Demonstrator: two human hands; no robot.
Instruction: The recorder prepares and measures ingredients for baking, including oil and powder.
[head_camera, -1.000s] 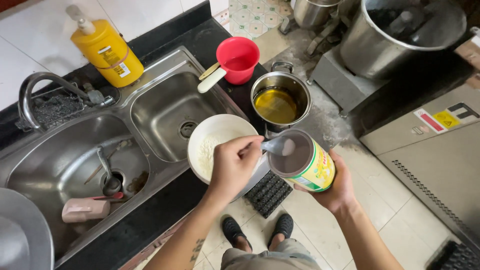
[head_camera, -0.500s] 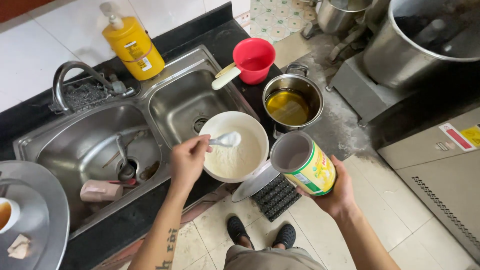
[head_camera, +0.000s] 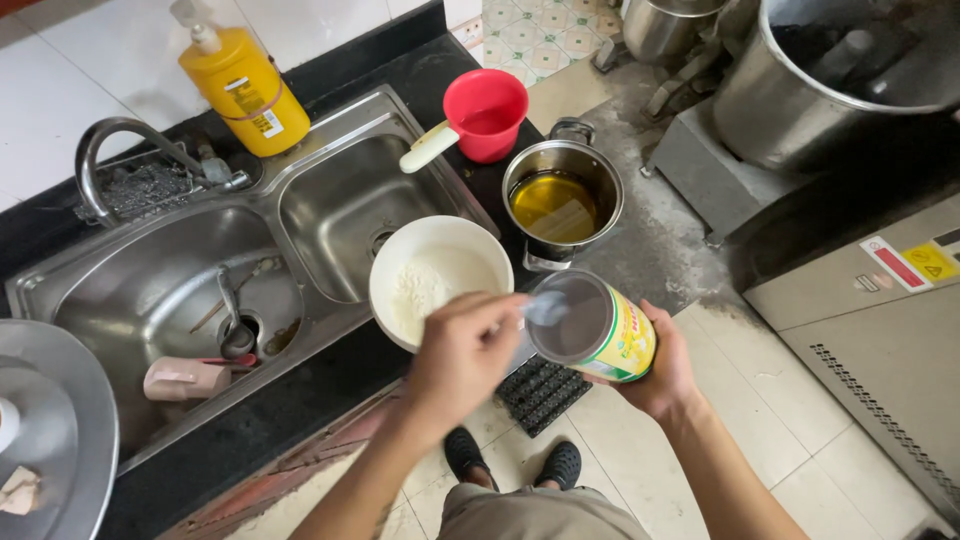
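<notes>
My right hand (head_camera: 660, 370) grips a round yellow-and-green tin (head_camera: 592, 328), tilted with its open mouth toward me. My left hand (head_camera: 462, 355) holds a small spoon (head_camera: 545, 308) whose bowl reaches into the tin's opening. Just beyond my left hand a white bowl (head_camera: 400, 262) with white powder in it rests on the sink's front edge. A steel pot (head_camera: 563, 198) of amber oil stands right behind the tin on the dark counter.
A red cup (head_camera: 486, 112) with a pale handle stands behind the pot. A double steel sink (head_camera: 200, 270) with a tap, scourer and yellow pump bottle (head_camera: 240, 85) lies to the left. A steel lid (head_camera: 50, 430) is at far left, big steel machines at right.
My left hand with the spoon moved from the white bowl back to the mouth of the tin. The tin stays held in my right hand.
</notes>
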